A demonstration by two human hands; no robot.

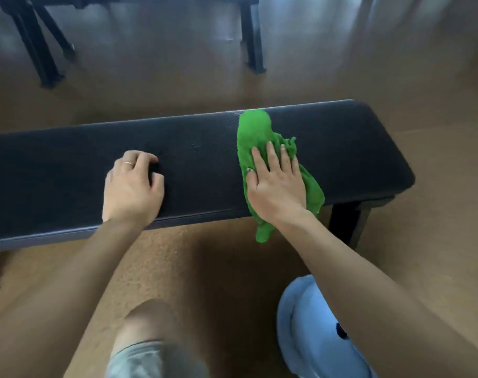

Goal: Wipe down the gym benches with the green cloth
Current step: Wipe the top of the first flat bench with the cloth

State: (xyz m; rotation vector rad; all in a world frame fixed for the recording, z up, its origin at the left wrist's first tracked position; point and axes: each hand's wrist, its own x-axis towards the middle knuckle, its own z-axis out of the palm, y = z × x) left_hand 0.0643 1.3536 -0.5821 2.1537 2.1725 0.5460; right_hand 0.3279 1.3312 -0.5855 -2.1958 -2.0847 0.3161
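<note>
A long black padded gym bench (pixel 69 170) runs across the view from left to right. A green cloth (pixel 255 129) lies spread across its right part, one corner hanging over the near edge. My right hand (pixel 276 184) presses flat on the cloth with straight fingers. My left hand (pixel 133 186) rests on the bench pad to the left, its fingers curled under and holding nothing.
Brown floor surrounds the bench. A second black bench frame (pixel 251 36) with dark legs stands at the back. My bare knee (pixel 150 323) and a light blue slipper (pixel 308 331) are near the bottom. The bench's black leg (pixel 347 222) shows under its right end.
</note>
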